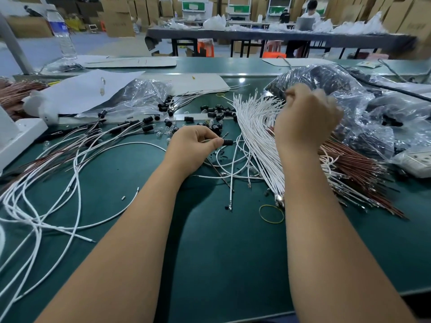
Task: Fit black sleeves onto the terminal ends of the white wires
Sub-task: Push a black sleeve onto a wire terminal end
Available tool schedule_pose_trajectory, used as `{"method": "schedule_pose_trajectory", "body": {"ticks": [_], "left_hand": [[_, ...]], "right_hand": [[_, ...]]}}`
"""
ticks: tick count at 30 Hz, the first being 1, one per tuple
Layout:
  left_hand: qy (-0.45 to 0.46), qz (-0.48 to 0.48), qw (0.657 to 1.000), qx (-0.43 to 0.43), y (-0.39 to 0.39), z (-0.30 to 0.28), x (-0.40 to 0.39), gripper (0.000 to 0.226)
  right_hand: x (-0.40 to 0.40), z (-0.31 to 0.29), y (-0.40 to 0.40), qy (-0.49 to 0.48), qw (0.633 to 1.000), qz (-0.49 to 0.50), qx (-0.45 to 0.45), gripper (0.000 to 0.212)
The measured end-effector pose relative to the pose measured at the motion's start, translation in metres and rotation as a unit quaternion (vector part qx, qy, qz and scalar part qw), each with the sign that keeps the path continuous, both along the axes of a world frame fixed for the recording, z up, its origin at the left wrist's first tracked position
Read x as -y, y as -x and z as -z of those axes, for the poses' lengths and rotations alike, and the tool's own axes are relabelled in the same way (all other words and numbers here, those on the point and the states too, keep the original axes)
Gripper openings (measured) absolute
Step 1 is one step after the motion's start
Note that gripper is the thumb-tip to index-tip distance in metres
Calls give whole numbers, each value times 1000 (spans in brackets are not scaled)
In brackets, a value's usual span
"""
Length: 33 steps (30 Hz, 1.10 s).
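At the centre of the frame the left hand pinched a black sleeve with a white wire, so one fitting looked under way. The right hand, fingers curled, reached into the fanned bundle of white wires at centre right; whether it held one I cannot tell. Loose sleeves lay scattered on the green tabletop above the left hand. At left, a few wires already wore sleeves, yet most of the bundle remained bare.
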<state>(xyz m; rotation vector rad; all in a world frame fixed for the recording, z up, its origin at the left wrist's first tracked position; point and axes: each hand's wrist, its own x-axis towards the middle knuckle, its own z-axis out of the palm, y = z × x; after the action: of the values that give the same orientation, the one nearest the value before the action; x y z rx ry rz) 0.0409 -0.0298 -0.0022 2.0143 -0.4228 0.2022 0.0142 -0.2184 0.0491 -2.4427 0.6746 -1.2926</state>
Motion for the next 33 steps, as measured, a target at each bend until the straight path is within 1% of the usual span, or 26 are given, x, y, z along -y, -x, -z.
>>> {"method": "schedule_pose_trajectory", "body": {"ticks": [2,5,6,8,10,12,15,22,27,33], "left_hand": [[22,-9,1000,-2,0,-1,0,11],[54,-42,998,11,-3,-3,-3,9],[66,-54,996,14,-4,-4,-4,8],[96,-78,992,11,-7,-4,-8,7],[120,-98,988,5,-10,-4,-13,7],[135,-111,985,-6,-13,-5,-19,9],[153,-106,982,-31,-15,-6,-26,10],[153,-108,979,-85,-16,-6,-30,18],[135,-97,983,-72,-16,-5,-32,15],[133,-92,985,-59,-17,-5,-33,15]], "right_hand": [[-21,-4,-5,72,994,-61,55,24],[-55,2,-7,120,971,-186,90,21],[-63,8,-8,121,963,-221,92,21],[-73,18,-9,97,951,-286,70,19],[-75,28,-11,70,944,-321,40,19],[-73,34,-13,46,942,-333,16,18],[-71,38,-14,16,942,-335,4,15],[-70,40,-15,6,953,-303,0,22],[-69,39,-15,-1,953,-303,12,22],[-65,40,-18,-1,943,-334,-13,21]]}}
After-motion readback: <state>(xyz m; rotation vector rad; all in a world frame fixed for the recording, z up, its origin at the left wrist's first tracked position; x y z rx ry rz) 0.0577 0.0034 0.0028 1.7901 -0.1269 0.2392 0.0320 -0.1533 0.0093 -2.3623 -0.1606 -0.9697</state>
